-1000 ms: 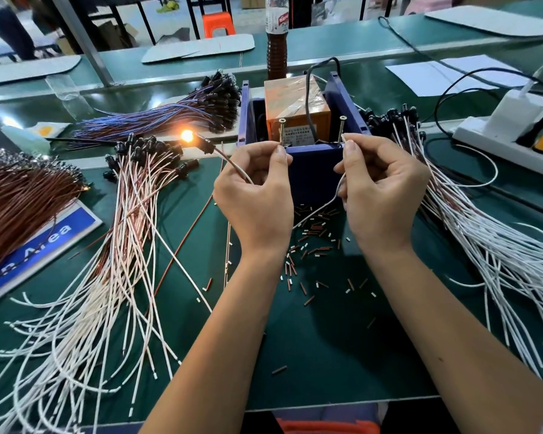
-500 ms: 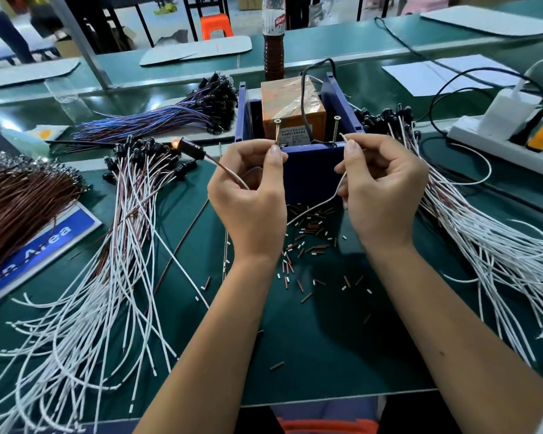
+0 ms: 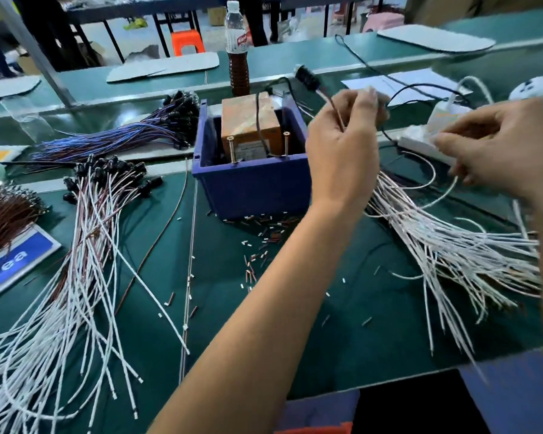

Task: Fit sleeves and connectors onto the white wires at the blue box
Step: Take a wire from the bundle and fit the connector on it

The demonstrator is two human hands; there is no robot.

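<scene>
While the left hand (image 3: pixel 342 145) pinches one connector-tipped wire (image 3: pixel 334 109), the right hand (image 3: pixel 502 148) fingers grip a white wire (image 3: pixel 442 192); many white wires (image 3: pixel 452 245) by the table's right edge look undone.

The green worktop (image 3: pixel 342 308) carries the blue box (image 3: pixel 251 186) just left of the left hand's grip (image 3: pixel 342 133), loose cut sleeves (image 3: pixel 264 236) scattered below it, white wires (image 3: pixel 445 245) fanned beneath both grips, and finished wire bundles (image 3: pixel 85 245) well to the left.
</scene>
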